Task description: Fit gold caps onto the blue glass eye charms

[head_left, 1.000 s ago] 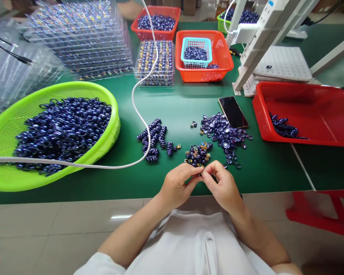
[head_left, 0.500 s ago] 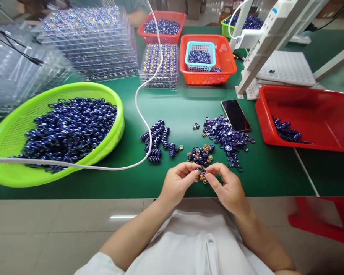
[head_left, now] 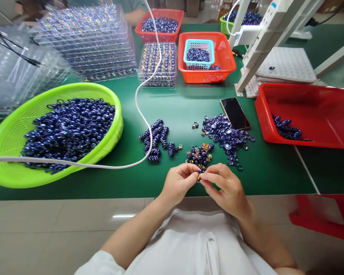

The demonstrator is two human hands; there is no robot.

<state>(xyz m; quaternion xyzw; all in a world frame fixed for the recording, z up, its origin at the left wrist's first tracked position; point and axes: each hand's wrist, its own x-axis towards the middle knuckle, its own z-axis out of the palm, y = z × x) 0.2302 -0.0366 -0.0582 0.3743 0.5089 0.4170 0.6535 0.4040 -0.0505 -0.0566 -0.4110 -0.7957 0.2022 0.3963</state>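
My left hand (head_left: 178, 184) is closed in a pinch on a small shiny dark-blue piece with a gold-orange part (head_left: 198, 177). From the other side, the thumb and fingertips of my right hand (head_left: 227, 188) close on the same piece; its exact kind is too small to make out. Just beyond my fingertips lies a pile of dark-blue and amber pieces (head_left: 200, 154). Right of that spread many loose dark-blue discs or caps (head_left: 226, 133), some against a phone (head_left: 235, 114). To the left, ring-like dark-blue pieces (head_left: 156, 137) are stacked in short rows.
A green basket (head_left: 119, 126) heaped with dark-blue loops stands at left, a red tray (head_left: 318, 110) at right. Red baskets (head_left: 206, 78), clear trays (head_left: 157, 82) and a metal post (head_left: 250, 65) are behind. A white cable (head_left: 137, 103) crosses the green table (head_left: 74, 189).
Both hands stay together near the table's front edge. My right fingertips have shifted slightly left, closer to the left ones, and the held piece has moved a little left.
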